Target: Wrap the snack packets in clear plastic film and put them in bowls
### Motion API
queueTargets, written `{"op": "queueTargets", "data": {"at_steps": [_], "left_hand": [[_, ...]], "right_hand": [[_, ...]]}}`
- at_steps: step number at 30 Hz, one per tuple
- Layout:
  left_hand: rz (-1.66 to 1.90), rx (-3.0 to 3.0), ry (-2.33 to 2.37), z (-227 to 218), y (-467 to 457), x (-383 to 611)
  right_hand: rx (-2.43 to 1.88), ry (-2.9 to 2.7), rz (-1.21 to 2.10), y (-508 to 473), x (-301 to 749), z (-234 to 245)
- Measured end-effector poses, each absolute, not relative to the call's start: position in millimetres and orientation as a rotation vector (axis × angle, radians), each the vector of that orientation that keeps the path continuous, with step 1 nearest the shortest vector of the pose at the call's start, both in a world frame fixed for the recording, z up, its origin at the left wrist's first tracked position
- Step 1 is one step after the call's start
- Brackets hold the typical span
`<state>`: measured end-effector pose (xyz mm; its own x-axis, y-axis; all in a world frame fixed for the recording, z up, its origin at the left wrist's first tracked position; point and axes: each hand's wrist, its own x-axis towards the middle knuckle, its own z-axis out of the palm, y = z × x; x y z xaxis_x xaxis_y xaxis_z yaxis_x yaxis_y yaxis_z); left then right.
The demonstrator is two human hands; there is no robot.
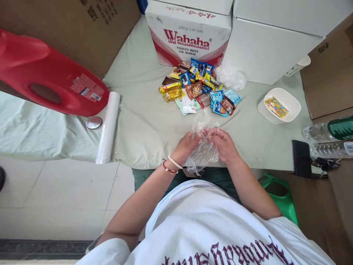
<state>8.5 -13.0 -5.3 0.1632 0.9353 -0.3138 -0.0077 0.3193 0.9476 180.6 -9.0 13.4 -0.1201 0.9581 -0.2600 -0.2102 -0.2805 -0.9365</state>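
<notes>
Left hand (pixel 187 145) and right hand (pixel 222 142) pinch a clear plastic bag (pixel 202 157)

The bag is held at the near edge of the cloth-covered table (pixel 143 132), in front of the person's white shirt (pixel 204 221). Both hands are nearly closed on it: thumbs and fingers draw together on the thin film, and the two sets of fingertips come close to each other near the bag's middle. The left thumb points inward along the plastic, while the other left fingers are largely hidden — how tightly they curl I cannot tell. The right thumb and forefinger pinch the film, with the remaining fingers bent behind. Crinkled plastic sticks up beyond the fingertips, and the rest hangs between the wrists to just past the table edge. A beaded bracelet (pixel 175 162) and a red cord (pixel 168 169) circle the left wrist.

Just beyond the hands lies a loose pile of wrapped snacks (pixel 193 89) in yellow, blue and brown, close to the Wahaha box (pixel 190 40). Crumpled clear plastic (pixel 232 75) sits at the pile's right. A clear plastic roll (pixel 108 127) lies to the left, near a red jug (pixel 46 70); to the right, a white tub (pixel 294 106) holds a colourful packet (pixel 276 106).
</notes>
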Motion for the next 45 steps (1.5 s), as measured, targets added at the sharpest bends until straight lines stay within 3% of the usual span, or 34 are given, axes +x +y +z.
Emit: {"op": "queueTargets", "data": {"at_steps": [3, 13, 22, 26, 29, 32, 42, 45], "left_hand": [[0.901, 0.848, 1.053, -10, -8, 28], [1.047, 0.799, 1.403, -38, 7, 1], [0.838, 0.829, 1.548, -30, 36, -48], [1.067, 1.251, 1.870, -22, 18, -36], [1.035, 1.923, 1.544, -16, 3, -17], [0.793, 2.181, 1.197, -16, 2, -10], [0.771, 2.073, 1.204, -26, -9, -76], [0.801, 1.881, 1.461, -25, -18, -76]], "right_hand": [[-1.219, -0.850, 1.611, -9, 188, 18], [-1.541, -0.980, 1.263, 6, 226, -13], [-1.599, -1.147, 1.132, 24, 247, -20], [-1.622, -1.150, 1.105, 24, 242, -27], [-1.629, -1.174, 1.110, 23, 238, -30], [-1.636, -1.224, 1.096, 24, 243, -29], [-1.756, -1.174, 0.986, 20, 281, -35], [-1.765, -1.242, 0.917, 14, 276, -37]]}}
